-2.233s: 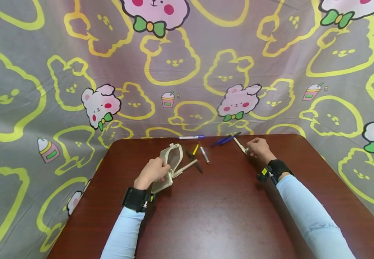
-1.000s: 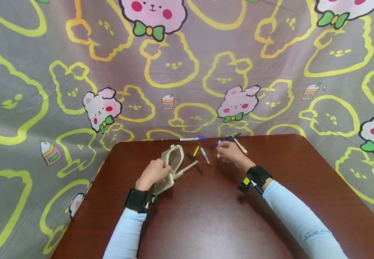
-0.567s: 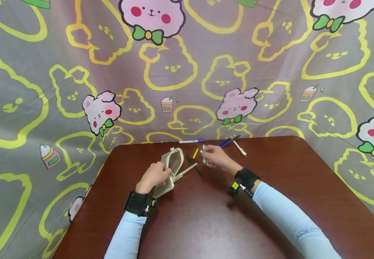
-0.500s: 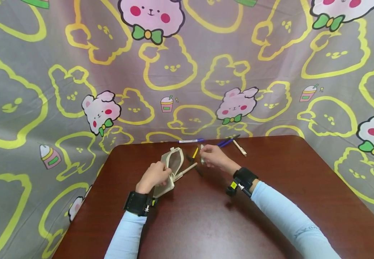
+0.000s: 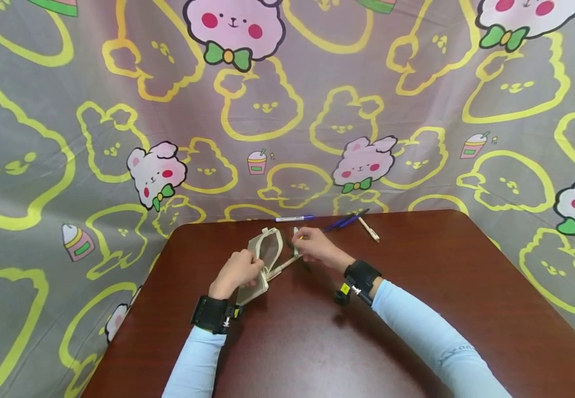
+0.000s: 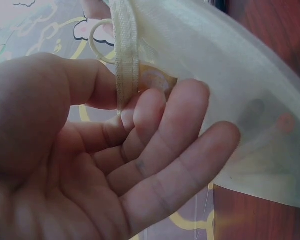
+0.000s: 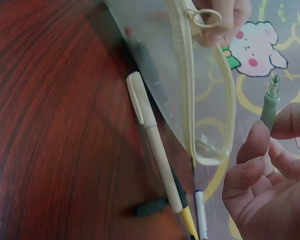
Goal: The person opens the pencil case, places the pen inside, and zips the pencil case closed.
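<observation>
My left hand (image 5: 237, 269) pinches the zipped edge of a cream mesh pencil pouch (image 5: 252, 293) between thumb and fingers. The mouth of the pouch gapes toward the right, and a ring pull hangs from its zip (image 7: 188, 75). In my right hand (image 5: 319, 247), thumb and fingers pinch a light green pen (image 7: 271, 107) with a clear tip pointing up, just right of the pouch mouth. Beneath that hand a cream capped pen (image 7: 157, 145) lies against the pouch. Dark and reddish shapes show through the mesh; whether inside or behind, I cannot tell.
Beside the cream pen lie a dark pen (image 7: 150, 206) and a yellow one (image 7: 188, 220). A white marker with a blue end (image 5: 292, 219) is at the table's back edge. Blue pens (image 5: 348, 221) and a white pen (image 5: 369, 229) lie at the back right.
My right hand has come left from beside the white pen, carrying the green pen to near the pouch mouth. The left hand keeps its hold on the pouch, almost unmoved.
</observation>
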`<action>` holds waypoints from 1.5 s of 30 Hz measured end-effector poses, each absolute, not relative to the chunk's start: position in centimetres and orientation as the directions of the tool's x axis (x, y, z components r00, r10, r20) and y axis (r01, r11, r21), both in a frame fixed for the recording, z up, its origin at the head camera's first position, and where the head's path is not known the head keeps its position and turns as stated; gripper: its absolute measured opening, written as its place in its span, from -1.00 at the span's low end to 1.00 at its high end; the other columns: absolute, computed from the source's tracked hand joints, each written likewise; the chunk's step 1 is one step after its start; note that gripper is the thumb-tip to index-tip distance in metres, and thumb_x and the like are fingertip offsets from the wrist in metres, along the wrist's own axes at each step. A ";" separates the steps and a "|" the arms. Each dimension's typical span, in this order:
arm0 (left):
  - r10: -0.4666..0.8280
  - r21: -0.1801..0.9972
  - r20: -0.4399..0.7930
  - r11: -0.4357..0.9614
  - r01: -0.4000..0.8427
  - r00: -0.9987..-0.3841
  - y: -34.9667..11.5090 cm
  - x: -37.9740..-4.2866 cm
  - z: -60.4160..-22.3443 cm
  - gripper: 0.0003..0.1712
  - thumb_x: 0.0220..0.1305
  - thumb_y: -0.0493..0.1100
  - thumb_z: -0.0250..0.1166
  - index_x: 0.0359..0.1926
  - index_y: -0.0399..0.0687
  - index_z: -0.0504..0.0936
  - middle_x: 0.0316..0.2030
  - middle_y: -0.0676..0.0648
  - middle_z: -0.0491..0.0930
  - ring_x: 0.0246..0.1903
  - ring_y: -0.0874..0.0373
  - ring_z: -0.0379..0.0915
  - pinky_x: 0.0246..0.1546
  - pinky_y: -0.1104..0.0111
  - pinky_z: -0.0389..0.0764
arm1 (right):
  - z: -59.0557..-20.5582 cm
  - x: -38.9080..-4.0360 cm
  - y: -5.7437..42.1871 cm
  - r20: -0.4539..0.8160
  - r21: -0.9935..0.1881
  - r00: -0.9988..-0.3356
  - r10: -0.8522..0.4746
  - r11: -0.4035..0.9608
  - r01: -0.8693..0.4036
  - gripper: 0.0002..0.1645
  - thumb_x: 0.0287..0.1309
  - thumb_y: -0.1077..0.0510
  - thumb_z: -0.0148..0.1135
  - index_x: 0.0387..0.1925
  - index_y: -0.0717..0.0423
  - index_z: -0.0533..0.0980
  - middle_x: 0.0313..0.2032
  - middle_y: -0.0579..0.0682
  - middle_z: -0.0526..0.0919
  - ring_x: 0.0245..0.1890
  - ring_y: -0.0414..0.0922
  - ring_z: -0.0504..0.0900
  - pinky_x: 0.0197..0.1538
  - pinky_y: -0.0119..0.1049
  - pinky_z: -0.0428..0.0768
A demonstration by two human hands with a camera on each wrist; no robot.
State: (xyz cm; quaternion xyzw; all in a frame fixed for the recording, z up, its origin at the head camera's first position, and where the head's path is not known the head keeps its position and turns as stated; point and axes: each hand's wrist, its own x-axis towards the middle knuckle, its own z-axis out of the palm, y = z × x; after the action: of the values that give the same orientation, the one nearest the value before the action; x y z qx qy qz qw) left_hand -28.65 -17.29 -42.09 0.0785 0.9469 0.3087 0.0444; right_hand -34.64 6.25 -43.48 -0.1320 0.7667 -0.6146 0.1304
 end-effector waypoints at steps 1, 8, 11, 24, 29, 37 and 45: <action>0.176 0.591 -0.039 0.798 0.119 -0.984 -17.2 -28.7 -42.2 -0.68 0.30 -0.11 0.08 -0.61 -0.03 0.44 -0.68 -0.03 0.59 -0.65 0.12 0.59 -0.63 0.35 0.51 | -43.5 -34.6 6.1 -0.038 -0.977 -0.931 -0.364 0.211 -0.042 -0.79 0.17 0.22 0.14 -0.16 0.24 0.51 -0.67 -0.11 0.43 -0.76 -0.22 0.35 -0.69 -0.41 0.30; 0.181 0.586 -0.032 0.800 0.128 -0.983 -17.0 -28.9 -42.1 -0.71 0.28 -0.11 0.09 -0.58 -0.04 0.47 -0.67 -0.03 0.60 -0.67 0.14 0.58 -0.65 0.36 0.51 | -43.8 -34.9 4.5 -0.026 -0.978 -0.923 -0.383 0.203 -0.056 -0.73 0.18 0.24 0.11 -0.11 0.32 0.46 -0.63 -0.09 0.42 -0.73 -0.20 0.37 -0.65 -0.39 0.34; 0.186 0.599 -0.040 0.791 0.125 -0.982 -16.9 -28.9 -42.1 -0.72 0.28 -0.12 0.09 -0.57 -0.05 0.48 -0.65 -0.03 0.59 -0.65 0.15 0.58 -0.64 0.35 0.51 | -43.9 -34.9 3.8 -0.026 -0.978 -0.918 -0.396 0.199 -0.058 -0.75 0.22 0.23 0.10 -0.12 0.32 0.47 -0.61 -0.08 0.42 -0.70 -0.18 0.36 -0.62 -0.35 0.36; 0.182 0.603 -0.043 0.789 0.120 -0.982 -17.2 -29.0 -42.2 -0.73 0.28 -0.13 0.09 -0.56 -0.06 0.48 -0.65 -0.05 0.60 -0.65 0.14 0.59 -0.64 0.33 0.55 | -44.1 -35.2 1.2 -0.030 -0.973 -0.912 -0.410 0.221 -0.068 -0.83 0.19 0.20 0.11 -0.20 0.18 0.49 -0.63 0.05 0.50 -0.76 -0.18 0.33 -0.63 -0.29 0.28; 0.179 0.597 -0.051 0.794 0.114 -0.983 -17.2 -29.0 -42.1 -0.73 0.28 -0.13 0.08 -0.56 -0.06 0.48 -0.66 -0.04 0.60 -0.65 0.15 0.60 -0.64 0.36 0.54 | -44.3 -35.1 0.5 -0.014 -0.961 -0.917 -0.399 0.257 -0.097 -0.76 0.16 0.22 0.11 -0.15 0.28 0.48 -0.65 0.00 0.52 -0.75 -0.17 0.36 -0.65 -0.32 0.29; 0.182 0.596 -0.033 0.793 0.127 -0.983 -17.5 -28.9 -42.0 -0.71 0.29 -0.14 0.07 -0.58 -0.06 0.47 -0.67 -0.03 0.59 -0.67 0.15 0.60 -0.64 0.36 0.53 | -44.3 -34.8 -0.7 0.016 -0.930 -0.915 -0.403 0.329 -0.161 -0.77 0.22 0.22 0.13 -0.14 0.30 0.52 -0.62 -0.04 0.50 -0.73 -0.15 0.43 -0.63 -0.30 0.42; 0.177 0.593 -0.048 0.797 0.114 -0.983 -17.7 -28.9 -41.8 -0.70 0.33 -0.13 0.06 -0.56 -0.06 0.48 -0.64 -0.03 0.58 -0.64 0.18 0.61 -0.62 0.37 0.53 | -44.5 -34.9 -0.7 0.019 -0.919 -0.932 -0.363 0.360 -0.159 -0.84 0.26 0.17 0.15 -0.19 0.16 0.54 -0.53 0.06 0.59 -0.71 -0.13 0.49 -0.35 0.10 0.67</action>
State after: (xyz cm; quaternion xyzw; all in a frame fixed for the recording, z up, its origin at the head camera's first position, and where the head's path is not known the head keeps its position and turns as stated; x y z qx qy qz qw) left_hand -28.85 -17.68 -41.85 0.0769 0.9466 0.3091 0.0503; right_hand -34.95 -0.67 -44.45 -0.1590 0.8194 -0.5427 0.0940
